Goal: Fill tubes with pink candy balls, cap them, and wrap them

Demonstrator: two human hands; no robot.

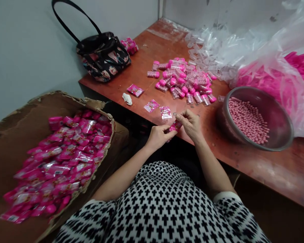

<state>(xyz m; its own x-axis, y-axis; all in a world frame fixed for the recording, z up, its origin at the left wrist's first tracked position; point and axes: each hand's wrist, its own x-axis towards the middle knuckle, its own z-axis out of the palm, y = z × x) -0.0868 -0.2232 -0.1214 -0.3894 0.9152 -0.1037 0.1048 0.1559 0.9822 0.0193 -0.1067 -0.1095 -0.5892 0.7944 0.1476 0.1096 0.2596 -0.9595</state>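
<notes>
Pink packet: pinched between left hand and right hand, fingers closed on it, over table front edge. Spare wrappers beside. Risk: a loosened pinch likely drops it off the edge.

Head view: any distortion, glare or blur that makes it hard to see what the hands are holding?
Head view: wide-angle bend curves the table edge and cardboard box; soft, even light, mild sheen on the plastic bags; the left hand and right hand pinch a small pink packet, slightly soft, print unreadable.
</notes>
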